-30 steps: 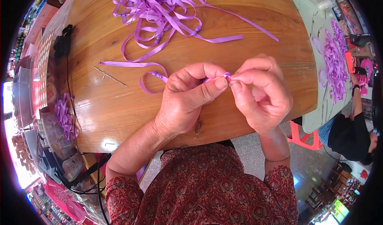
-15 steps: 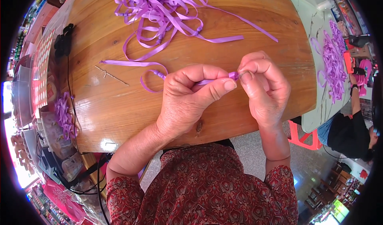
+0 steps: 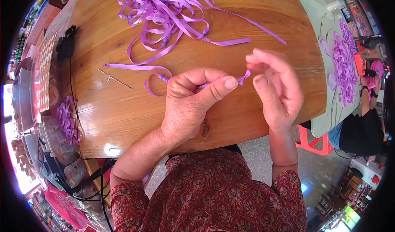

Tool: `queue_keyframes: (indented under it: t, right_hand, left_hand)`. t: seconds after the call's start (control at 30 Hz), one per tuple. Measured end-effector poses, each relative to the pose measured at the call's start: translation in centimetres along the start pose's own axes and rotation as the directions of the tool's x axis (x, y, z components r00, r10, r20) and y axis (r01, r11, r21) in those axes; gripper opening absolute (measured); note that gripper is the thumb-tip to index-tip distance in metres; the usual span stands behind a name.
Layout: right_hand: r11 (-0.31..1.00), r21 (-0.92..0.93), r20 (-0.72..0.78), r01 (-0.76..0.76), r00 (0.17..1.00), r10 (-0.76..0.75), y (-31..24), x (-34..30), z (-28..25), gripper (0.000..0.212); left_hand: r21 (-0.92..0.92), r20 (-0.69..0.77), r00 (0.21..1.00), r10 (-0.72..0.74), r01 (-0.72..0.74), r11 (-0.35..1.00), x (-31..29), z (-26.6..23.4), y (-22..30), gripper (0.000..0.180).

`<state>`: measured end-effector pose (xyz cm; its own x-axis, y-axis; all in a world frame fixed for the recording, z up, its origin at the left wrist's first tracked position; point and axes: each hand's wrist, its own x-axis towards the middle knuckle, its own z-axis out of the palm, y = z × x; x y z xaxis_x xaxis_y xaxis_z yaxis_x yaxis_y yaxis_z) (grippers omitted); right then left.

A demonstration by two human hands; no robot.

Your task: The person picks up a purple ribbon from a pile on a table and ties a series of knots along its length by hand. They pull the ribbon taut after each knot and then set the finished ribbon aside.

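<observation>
Between thumb and forefinger, my left hand [image 3: 197, 98] pinches a narrow purple ribbon [image 3: 135, 67]. A short folded end of it sticks out past the fingertips, toward my right hand [image 3: 279, 86]. That hand is open beside the end, its thumb and forefinger apart and nothing between them. The rest of the ribbon trails out left of my left hand, makes a loop with a small knotted or beaded spot, and runs flat along the wooden table [image 3: 119, 121]. What lies inside my left palm is hidden.
At the table's far side lies a tangled heap of purple ribbon [image 3: 168, 9]. A thin twisted cord or wire [image 3: 115, 79] rests at the left. More ribbons [image 3: 345, 67] cover part of a white side table, where another person [image 3: 358, 129] sits. A black cable runs down the left edge.
My right thumb and forefinger have come off the ribbon's end and spread apart, with the hand shifting slightly right. My left hand keeps its pinch, having moved slightly left.
</observation>
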<state>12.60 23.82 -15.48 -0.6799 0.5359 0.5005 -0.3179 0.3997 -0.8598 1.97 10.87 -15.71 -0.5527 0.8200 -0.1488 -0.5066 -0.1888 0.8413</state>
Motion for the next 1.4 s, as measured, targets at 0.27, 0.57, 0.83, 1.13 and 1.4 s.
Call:
queue_keyframes:
  t: [0.27,0.57,0.83,1.13,1.4]
  right_hand:
    - [0.824,-0.416,0.335,0.385,0.907,-0.255,-0.6,1.2,-0.8,0.041]
    - [0.796,-0.459,0.339,0.395,0.906,-0.254,-0.6,1.3,-2.5,0.017]
    - [0.831,-0.453,0.260,0.323,0.939,-0.224,-0.6,1.1,-3.7,0.027]
    - [0.770,-0.466,0.385,0.437,0.883,-0.268,0.3,1.2,-1.7,0.024]
    - [0.744,-0.508,0.397,0.433,0.885,-0.244,0.3,1.0,-2.0,0.019]
  left_hand:
    - [0.169,0.009,0.997,0.074,-0.075,0.983,0.2,0.0,-0.4,0.005]
    - [0.348,-0.024,0.992,0.123,-0.107,0.931,0.3,-0.4,0.2,0.005]
    - [0.293,-0.040,0.993,0.110,-0.094,0.952,0.6,-0.4,0.2,0.005]
    - [0.324,-0.027,0.997,0.078,-0.065,0.944,0.6,-0.1,0.2,0.004]
    - [0.386,-0.054,0.989,0.135,-0.104,0.917,0.8,-0.7,0.1,0.006]
